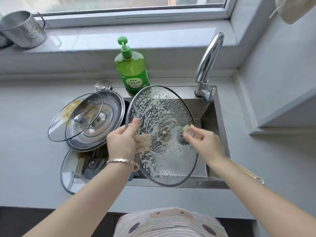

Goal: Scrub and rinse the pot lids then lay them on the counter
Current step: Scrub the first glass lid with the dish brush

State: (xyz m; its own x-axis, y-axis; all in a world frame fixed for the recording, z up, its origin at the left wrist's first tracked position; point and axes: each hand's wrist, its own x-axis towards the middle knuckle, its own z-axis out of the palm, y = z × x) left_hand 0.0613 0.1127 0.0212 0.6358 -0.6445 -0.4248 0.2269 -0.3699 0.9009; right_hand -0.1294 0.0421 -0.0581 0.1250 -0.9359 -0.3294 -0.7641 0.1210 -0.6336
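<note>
soap bottle [131, 71]: green, pump-top, upright just beyond the grip | faucet [206, 65]: chrome, beyond and right of it | metal mug [24, 29]: far beyond-left, on windowsill [153, 36] | cloth [294, 9]: pale, hanging far beyond-right

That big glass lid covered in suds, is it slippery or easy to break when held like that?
Probably slippery: foam streaks cover the glass lid, and the left hand pinches only its rim. Likely fragile too, being glass tilted over the steel sink. It looks stiff, holding shape from one edge.
</note>
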